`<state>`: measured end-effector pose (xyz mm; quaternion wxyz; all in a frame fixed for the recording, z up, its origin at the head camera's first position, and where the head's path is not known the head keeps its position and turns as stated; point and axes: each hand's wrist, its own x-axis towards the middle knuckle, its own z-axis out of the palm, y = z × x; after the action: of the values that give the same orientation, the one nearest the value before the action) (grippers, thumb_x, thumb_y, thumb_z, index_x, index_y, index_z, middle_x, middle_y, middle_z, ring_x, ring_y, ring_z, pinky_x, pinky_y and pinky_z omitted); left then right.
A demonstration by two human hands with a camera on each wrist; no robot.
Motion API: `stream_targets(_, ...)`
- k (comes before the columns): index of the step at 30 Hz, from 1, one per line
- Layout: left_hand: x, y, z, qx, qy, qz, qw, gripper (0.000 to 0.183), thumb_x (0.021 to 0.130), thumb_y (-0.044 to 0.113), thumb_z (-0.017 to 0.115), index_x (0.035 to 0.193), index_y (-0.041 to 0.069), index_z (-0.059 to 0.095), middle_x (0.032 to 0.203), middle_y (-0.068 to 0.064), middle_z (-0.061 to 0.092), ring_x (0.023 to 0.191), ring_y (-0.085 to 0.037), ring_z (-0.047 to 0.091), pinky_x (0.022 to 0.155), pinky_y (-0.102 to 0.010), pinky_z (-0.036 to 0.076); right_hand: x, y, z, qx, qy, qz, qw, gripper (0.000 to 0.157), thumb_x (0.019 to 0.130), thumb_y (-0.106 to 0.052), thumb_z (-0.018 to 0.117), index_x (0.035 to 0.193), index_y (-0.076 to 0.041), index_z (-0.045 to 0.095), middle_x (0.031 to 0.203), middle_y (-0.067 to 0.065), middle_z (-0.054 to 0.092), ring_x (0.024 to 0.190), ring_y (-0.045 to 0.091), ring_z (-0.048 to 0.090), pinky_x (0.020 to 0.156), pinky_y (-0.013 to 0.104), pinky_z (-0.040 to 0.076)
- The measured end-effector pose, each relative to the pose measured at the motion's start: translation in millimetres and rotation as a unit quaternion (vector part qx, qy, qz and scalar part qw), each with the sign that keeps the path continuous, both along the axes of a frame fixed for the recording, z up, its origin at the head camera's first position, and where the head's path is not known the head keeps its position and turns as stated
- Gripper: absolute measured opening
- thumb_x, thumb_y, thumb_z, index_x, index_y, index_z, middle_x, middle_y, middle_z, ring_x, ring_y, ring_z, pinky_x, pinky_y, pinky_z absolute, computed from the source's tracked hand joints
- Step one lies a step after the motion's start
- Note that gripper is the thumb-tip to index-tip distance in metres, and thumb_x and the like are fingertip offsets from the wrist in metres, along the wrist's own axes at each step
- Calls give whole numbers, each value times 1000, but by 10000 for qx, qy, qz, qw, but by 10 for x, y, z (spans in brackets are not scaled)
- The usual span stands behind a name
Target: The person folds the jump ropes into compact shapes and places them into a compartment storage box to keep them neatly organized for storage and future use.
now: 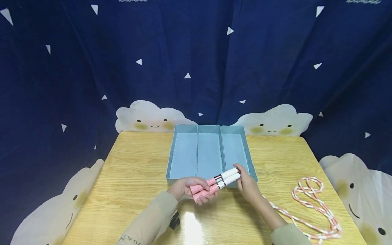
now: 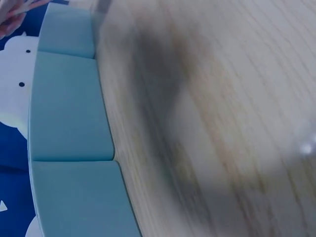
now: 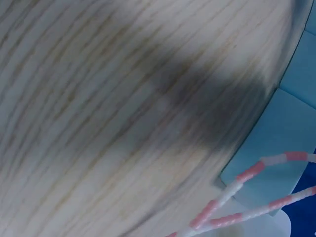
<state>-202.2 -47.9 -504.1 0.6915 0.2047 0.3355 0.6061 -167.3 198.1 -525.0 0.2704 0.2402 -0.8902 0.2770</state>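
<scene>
Guessing we're lining up both handles (image 1: 221, 184) at 6 o'clock of the blue tray (image 1: 209, 153), our left hand (image 1: 193, 182) curled round the pink ends and our right hand (image 1: 247, 184) pinching the white ones, so next probably calls for gathering the beaded rope (image 1: 330, 217) at 4 o'clock.

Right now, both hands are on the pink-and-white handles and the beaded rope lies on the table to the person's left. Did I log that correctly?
The side is wrong: the head view shows the beaded rope on the table to the person's right. The left hand and right hand are indeed both on the pink-and-white handles.
</scene>
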Motion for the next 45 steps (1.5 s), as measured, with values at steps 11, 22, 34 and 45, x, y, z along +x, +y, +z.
stream_targets(11,-45,-4,32,154,137,54,9998,28,84,9,22,101,12,44,73,4,46,55,-4,42,50,-16,36,-12,-32,-89,-664,99,-176,9976,32,80,12,53,112,6,48,94,20,60,78,27,60,65,42,51)
stream_targets(22,-55,17,86,315,185,113,9993,31,84,6,20,101,12,44,73,4,46,55,-5,40,50,-16,36,8,-101,-108,-1088,-47,-409,9932,26,86,8,50,112,6,51,78,9,57,65,17,54,56,34,49)
stream_targets(34,-90,36,180,536,62,346,9979,24,86,9,29,102,11,45,72,3,45,54,-5,42,49,-17,35,26,-131,-136,-1407,-284,-562,9880,8,92,2,45,96,1,52,69,-1,49,57,7,42,48,24,40)
stream_targets(45,-157,63,189,938,455,491,9933,20,84,11,33,101,12,43,71,3,43,55,-5,39,48,-16,35,60,-182,-156,-1832,-628,-637,9790,13,94,-2,43,102,1,54,68,-4,44,56,5,37,47,23,37)
